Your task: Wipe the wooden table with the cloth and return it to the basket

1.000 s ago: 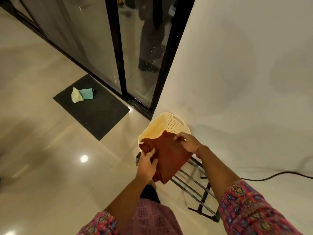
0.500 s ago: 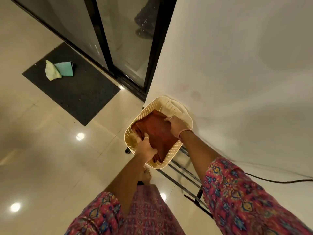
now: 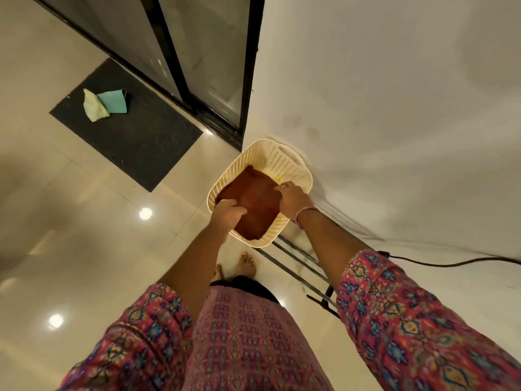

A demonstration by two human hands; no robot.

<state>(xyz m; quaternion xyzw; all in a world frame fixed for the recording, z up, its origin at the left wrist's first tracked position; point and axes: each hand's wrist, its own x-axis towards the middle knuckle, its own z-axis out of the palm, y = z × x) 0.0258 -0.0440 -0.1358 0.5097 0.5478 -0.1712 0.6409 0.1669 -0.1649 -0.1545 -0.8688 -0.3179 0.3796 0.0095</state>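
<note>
A folded rust-brown cloth (image 3: 255,203) lies inside a cream perforated plastic basket (image 3: 284,159) that stands on a dark metal rack by the wall. My left hand (image 3: 227,214) grips the cloth's near left edge, fingers curled over it at the basket's rim. At the cloth's right edge my right hand (image 3: 291,200) holds it inside the basket, a bangle on the wrist. The wooden table is out of view.
The metal rack (image 3: 298,266) runs toward me along the white wall (image 3: 394,108). A black cable (image 3: 451,262) trails on the right. A dark doormat (image 3: 135,128) with two small cloths (image 3: 105,104) lies left, by a black-framed glass door (image 3: 203,52). My bare feet (image 3: 239,266) stand on glossy tiles.
The cloth went from above the basket's near rim down into the basket, both hands following it. The camera view tilted downward and closer.
</note>
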